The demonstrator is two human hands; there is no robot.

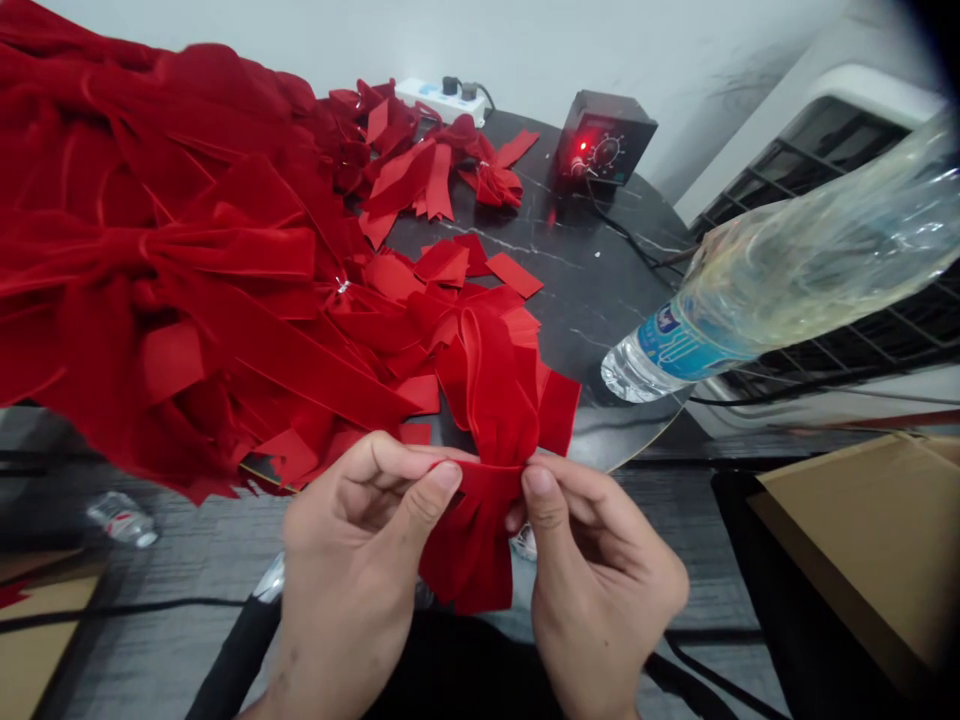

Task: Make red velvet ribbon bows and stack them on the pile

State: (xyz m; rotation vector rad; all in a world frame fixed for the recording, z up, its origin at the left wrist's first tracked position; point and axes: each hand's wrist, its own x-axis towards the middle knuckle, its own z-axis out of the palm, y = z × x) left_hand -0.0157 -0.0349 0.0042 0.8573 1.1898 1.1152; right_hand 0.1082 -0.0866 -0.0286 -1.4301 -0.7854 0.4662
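A folded red velvet ribbon bow point(486, 420) is pinched at its middle between both my hands, just off the near edge of a dark round table point(592, 290). My left hand point(360, 560) grips its left side with thumb and fingers closed. On the bow's right side my right hand point(600, 580) does the same. The bow's loops stand up above my fingers and its tails hang down between my hands.
A big heap of red bows and ribbon pieces point(165, 260) covers the table's left. A black control box point(604, 140) with a red light and a power strip point(442, 98) sit at the back. A plastic water bottle point(787, 270) looms at right. Cardboard boxes point(870, 540) stand lower right.
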